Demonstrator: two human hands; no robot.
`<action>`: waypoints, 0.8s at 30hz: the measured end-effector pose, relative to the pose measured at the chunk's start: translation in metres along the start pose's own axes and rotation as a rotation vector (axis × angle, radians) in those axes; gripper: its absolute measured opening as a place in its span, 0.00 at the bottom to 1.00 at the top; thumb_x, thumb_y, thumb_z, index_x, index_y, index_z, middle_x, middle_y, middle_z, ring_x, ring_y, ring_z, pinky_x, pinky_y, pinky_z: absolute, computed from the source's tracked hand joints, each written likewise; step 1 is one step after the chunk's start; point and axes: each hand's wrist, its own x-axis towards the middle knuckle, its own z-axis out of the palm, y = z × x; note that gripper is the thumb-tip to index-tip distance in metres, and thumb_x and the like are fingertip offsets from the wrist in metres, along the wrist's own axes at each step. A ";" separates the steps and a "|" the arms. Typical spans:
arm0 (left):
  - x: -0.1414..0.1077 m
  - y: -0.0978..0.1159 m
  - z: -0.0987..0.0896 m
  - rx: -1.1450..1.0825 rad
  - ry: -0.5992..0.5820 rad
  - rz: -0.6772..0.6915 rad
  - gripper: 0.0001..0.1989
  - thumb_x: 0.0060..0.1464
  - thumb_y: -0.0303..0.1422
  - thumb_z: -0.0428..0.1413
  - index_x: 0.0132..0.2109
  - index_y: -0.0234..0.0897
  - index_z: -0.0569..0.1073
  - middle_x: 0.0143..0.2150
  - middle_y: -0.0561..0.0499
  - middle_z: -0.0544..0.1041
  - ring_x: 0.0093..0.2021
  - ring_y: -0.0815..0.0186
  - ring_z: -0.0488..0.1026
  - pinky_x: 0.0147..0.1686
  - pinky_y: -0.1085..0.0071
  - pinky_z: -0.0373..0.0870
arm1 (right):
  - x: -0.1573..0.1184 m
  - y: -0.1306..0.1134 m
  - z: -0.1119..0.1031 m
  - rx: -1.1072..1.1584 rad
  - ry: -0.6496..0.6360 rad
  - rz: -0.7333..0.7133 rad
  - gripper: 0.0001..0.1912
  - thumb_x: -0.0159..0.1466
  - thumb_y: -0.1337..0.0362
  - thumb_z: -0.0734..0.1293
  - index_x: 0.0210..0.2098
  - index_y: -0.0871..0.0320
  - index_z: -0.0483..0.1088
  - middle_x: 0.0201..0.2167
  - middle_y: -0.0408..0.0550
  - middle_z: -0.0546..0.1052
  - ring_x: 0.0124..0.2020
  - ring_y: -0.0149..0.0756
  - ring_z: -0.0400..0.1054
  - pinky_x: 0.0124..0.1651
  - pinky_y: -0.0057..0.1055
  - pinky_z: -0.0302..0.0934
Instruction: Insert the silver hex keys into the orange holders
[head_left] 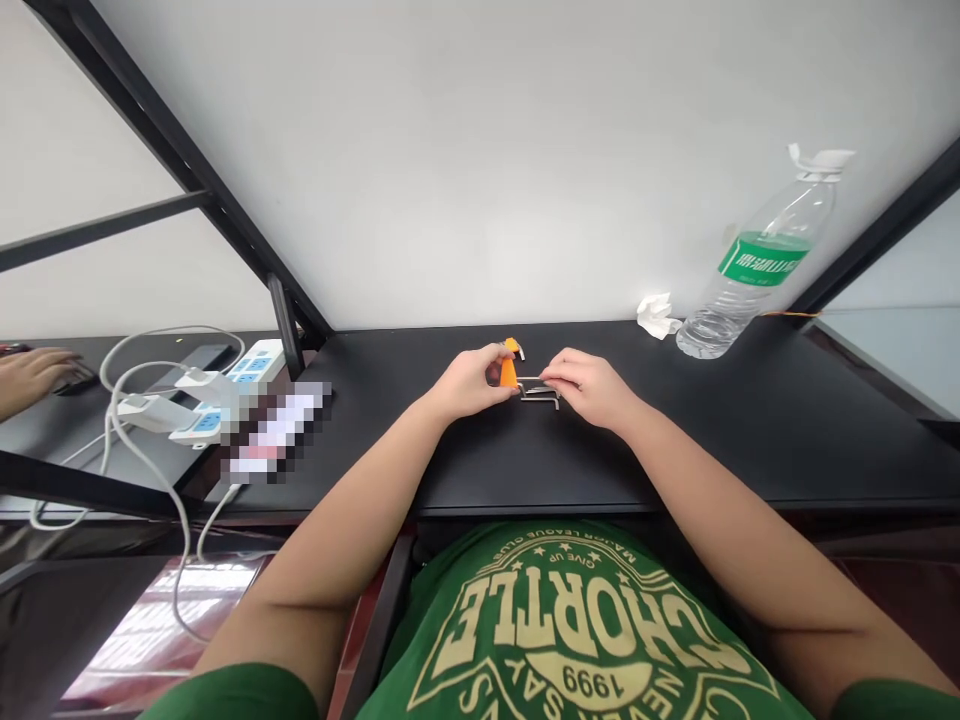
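My left hand point(474, 382) is closed on an orange hex key holder point(508, 374), held just over the black table. My right hand point(589, 386) pinches a thin metal hex key point(531, 379), whose other end reaches to the holder. Below and between my hands, several L-shaped hex keys point(541, 399) lie on the table. Just beyond my left fingertips shows another orange piece with a bent metal key point(517, 347); whether it is joined to the holder I cannot tell.
A large clear water bottle point(750, 270) and a crumpled tissue point(658, 315) stand at the back right of the black table point(480, 470). On the left are a pixelated phone point(277, 432), a power strip point(259, 365) with white cables, and another person's hand point(37, 378).
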 end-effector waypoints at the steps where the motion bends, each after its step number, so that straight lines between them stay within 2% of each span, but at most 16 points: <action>1: 0.000 0.002 0.001 -0.017 -0.003 0.015 0.25 0.49 0.39 0.67 0.54 0.42 0.75 0.46 0.51 0.81 0.44 0.63 0.79 0.49 0.66 0.76 | 0.000 -0.002 0.001 0.012 -0.004 -0.002 0.12 0.71 0.67 0.63 0.42 0.56 0.80 0.41 0.50 0.78 0.34 0.32 0.71 0.38 0.32 0.67; 4: -0.001 0.011 0.006 -0.048 -0.052 0.057 0.24 0.50 0.40 0.66 0.53 0.42 0.75 0.47 0.51 0.81 0.45 0.62 0.79 0.48 0.67 0.76 | 0.002 -0.008 0.008 0.084 -0.047 0.039 0.12 0.70 0.67 0.63 0.42 0.56 0.80 0.43 0.50 0.79 0.36 0.33 0.72 0.41 0.33 0.67; 7: -0.001 0.020 0.009 0.045 -0.089 0.107 0.20 0.53 0.40 0.64 0.52 0.42 0.75 0.47 0.51 0.81 0.45 0.61 0.79 0.46 0.67 0.75 | 0.004 -0.013 0.015 0.192 -0.073 0.217 0.09 0.68 0.65 0.65 0.42 0.56 0.77 0.40 0.48 0.80 0.35 0.33 0.72 0.42 0.33 0.67; 10: 0.000 0.021 0.008 0.138 -0.075 0.121 0.20 0.52 0.37 0.63 0.53 0.42 0.75 0.47 0.50 0.81 0.45 0.61 0.79 0.47 0.66 0.74 | 0.005 -0.012 0.016 0.238 -0.087 0.400 0.07 0.67 0.64 0.66 0.42 0.56 0.74 0.35 0.44 0.78 0.32 0.32 0.70 0.39 0.31 0.65; 12: 0.000 0.016 0.006 0.134 -0.060 0.084 0.22 0.52 0.36 0.63 0.55 0.42 0.74 0.46 0.50 0.81 0.43 0.61 0.79 0.45 0.67 0.74 | 0.004 -0.007 0.013 0.125 -0.125 0.403 0.05 0.66 0.65 0.66 0.39 0.57 0.74 0.36 0.45 0.77 0.32 0.32 0.69 0.39 0.31 0.64; 15: 0.000 0.008 0.003 0.096 -0.031 0.031 0.25 0.52 0.38 0.64 0.57 0.42 0.73 0.45 0.51 0.81 0.42 0.62 0.79 0.44 0.67 0.75 | 0.001 -0.002 0.011 -0.131 -0.256 0.301 0.02 0.64 0.67 0.69 0.35 0.57 0.76 0.39 0.49 0.74 0.36 0.34 0.68 0.40 0.32 0.62; 18: 0.000 0.005 0.001 0.061 -0.030 0.014 0.26 0.52 0.40 0.64 0.57 0.42 0.73 0.45 0.51 0.81 0.43 0.62 0.79 0.46 0.66 0.76 | -0.001 -0.004 0.013 -0.298 -0.368 0.254 0.04 0.63 0.70 0.69 0.31 0.58 0.75 0.37 0.52 0.72 0.38 0.37 0.67 0.39 0.33 0.59; 22: 0.000 0.005 -0.002 0.045 -0.048 0.014 0.26 0.52 0.37 0.63 0.58 0.42 0.73 0.47 0.51 0.81 0.44 0.62 0.79 0.48 0.66 0.76 | -0.001 -0.012 0.017 -0.344 -0.399 0.317 0.05 0.59 0.72 0.69 0.29 0.58 0.71 0.37 0.51 0.73 0.34 0.35 0.65 0.34 0.31 0.55; 24: -0.001 0.006 -0.004 0.052 -0.053 0.006 0.25 0.51 0.36 0.63 0.57 0.42 0.73 0.47 0.51 0.81 0.44 0.62 0.80 0.48 0.65 0.76 | 0.000 -0.013 0.014 -0.303 -0.372 0.364 0.05 0.59 0.72 0.69 0.29 0.58 0.70 0.36 0.48 0.74 0.30 0.32 0.63 0.32 0.30 0.53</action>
